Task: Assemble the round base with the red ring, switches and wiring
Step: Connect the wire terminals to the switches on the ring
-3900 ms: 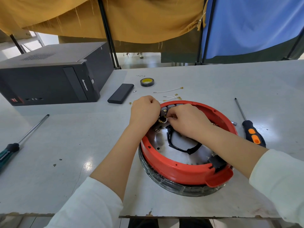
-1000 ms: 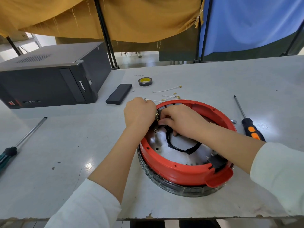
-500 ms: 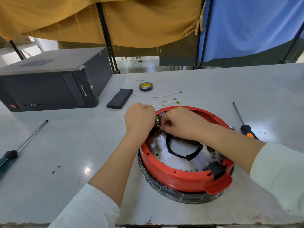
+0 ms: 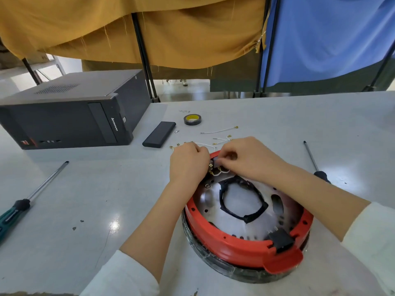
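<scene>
The round base (image 4: 245, 272) lies on the table in front of me, its red ring (image 4: 215, 233) around a silver plate (image 4: 213, 212) with a black-edged centre hole. At the ring's far left rim sits a black switch block (image 4: 213, 165) with brass terminals and a short white wire. My left hand (image 4: 189, 162) is closed against the rim beside the switches. My right hand (image 4: 245, 157) pinches the top of the switch block; its fingertips hide what they hold. A black connector (image 4: 280, 240) sits at the ring's near right.
Loose white wires with brass terminals (image 4: 218, 131) lie just beyond the ring. A tape roll (image 4: 192, 119), a black slab (image 4: 159, 134) and a black computer case (image 4: 68, 122) stand farther back left. Screwdrivers lie at left (image 4: 23, 202) and right (image 4: 313, 160).
Both hands stayed at the switches on the far left rim; my right hand's fingers moved up onto the top of the switch block. The camera view shifted slightly.
</scene>
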{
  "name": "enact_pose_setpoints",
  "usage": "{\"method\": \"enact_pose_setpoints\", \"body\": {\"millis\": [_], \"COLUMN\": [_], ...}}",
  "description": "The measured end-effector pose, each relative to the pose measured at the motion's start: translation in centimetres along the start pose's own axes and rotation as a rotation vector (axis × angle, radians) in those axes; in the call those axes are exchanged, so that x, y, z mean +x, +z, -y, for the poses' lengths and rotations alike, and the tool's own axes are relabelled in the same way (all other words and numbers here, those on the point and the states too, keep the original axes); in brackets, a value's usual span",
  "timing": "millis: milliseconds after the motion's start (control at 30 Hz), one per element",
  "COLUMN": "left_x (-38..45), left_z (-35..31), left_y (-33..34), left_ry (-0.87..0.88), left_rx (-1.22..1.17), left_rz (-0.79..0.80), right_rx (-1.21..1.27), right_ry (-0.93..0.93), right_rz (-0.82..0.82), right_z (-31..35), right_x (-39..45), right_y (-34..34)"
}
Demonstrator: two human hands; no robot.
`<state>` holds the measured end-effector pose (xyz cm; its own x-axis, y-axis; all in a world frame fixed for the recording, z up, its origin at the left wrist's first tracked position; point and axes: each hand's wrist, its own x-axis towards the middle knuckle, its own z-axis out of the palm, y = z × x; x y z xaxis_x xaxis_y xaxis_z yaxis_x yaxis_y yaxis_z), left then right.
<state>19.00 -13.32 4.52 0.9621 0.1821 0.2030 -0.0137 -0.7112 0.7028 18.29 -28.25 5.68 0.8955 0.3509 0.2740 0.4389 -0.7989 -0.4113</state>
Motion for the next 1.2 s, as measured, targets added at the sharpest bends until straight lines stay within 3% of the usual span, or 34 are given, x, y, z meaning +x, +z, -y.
{"method": "enact_pose_setpoints", "body": {"millis": [67, 133, 333, 433, 600, 900, 967, 1067, 1200], "left_x": [-0.3, -0.3, 0.7, 2.6, 5.9, 6.6, 6.6, 6.5, 6.5], "left_z": [-0.1, 0.0, 0.6, 1.7, 5.1, 6.5, 7.1, 7.3, 7.2], "left_y": [0.1, 0.1, -0.1, -0.6, -0.9, 4.2, 4.3, 4.2, 4.3], "left_ry": [0.026, 0.027, -0.090, -0.152, 0.019, 0.433, 0.451, 0.410, 0.350], "left_rx": [-0.002, -0.032, -0.192, -0.338, -0.034, 0.220, 0.144, 0.046, 0.010], "left_rz": [0.009, 0.025, 0.106, 0.138, 0.060, 0.372, 0.341, 0.255, 0.223], "right_rx": [0.038, 0.040, -0.033, 0.026, 0.109, 0.224, 0.293, 0.436, 0.221], "right_ry": [0.002, 0.018, 0.161, 0.191, 0.212, 0.294, 0.351, 0.469, 0.388], "right_rz": [-0.141, -0.158, 0.104, 0.141, 0.107, 0.098, 0.094, 0.219, 0.313], "right_z": [-1.0, -2.1, -4.1, -4.3, -5.0, -5.5, -5.9, -6.6, -7.9], "right_x": [0.3, 0.7, 1.9, 2.6, 2.2, 2.1, 2.3, 3.3, 5.9], "right_y": [-1.2, -1.8, -0.9, -0.4, 0.6, 0.7, 0.4, -0.9, -1.3]}}
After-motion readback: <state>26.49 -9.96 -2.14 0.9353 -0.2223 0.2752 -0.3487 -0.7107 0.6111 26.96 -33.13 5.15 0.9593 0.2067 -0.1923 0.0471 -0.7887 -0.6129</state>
